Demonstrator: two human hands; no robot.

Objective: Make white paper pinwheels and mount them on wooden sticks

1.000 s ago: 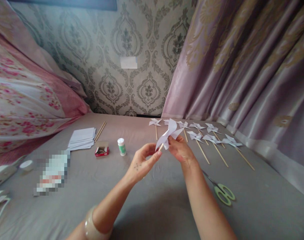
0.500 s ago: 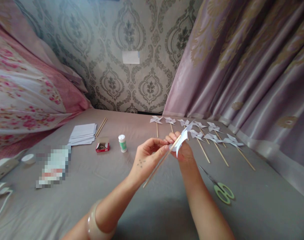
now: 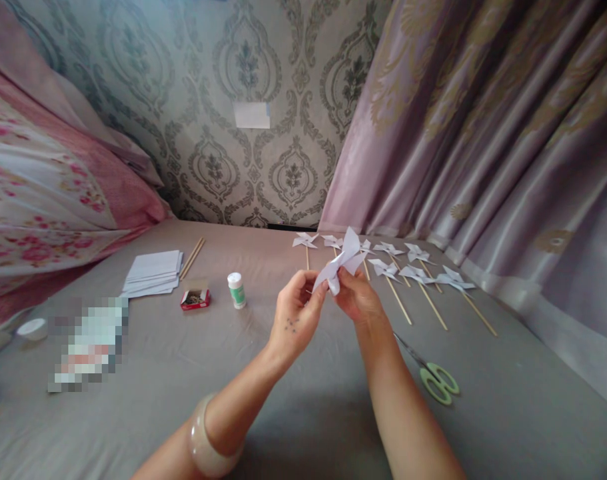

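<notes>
A white paper pinwheel (image 3: 340,263) is held up in front of me between both hands. My left hand (image 3: 298,313) is closed, with thumb and fingers pinching the pinwheel's lower left edge. My right hand (image 3: 359,297) grips it from the right and behind, some fingers hidden by the paper blades. The wooden stick seen with it before does not show now. Beyond the hands, several finished pinwheels (image 3: 418,253) on sticks lie in rows. Green-handled scissors (image 3: 439,383) lie beside my right forearm.
Left of my hands stand a white bottle with a green label (image 3: 236,293) and a small red box (image 3: 195,299) of small metal pieces. Farther left are a stack of white paper (image 3: 153,272), wooden sticks (image 3: 192,259), a white lid (image 3: 32,329) and a blurred packet (image 3: 90,347).
The pinwheel has turned so its blades face me more, and its stick has gone out of sight. Both hands have shifted slightly around it. The view has swung a little to the right.
</notes>
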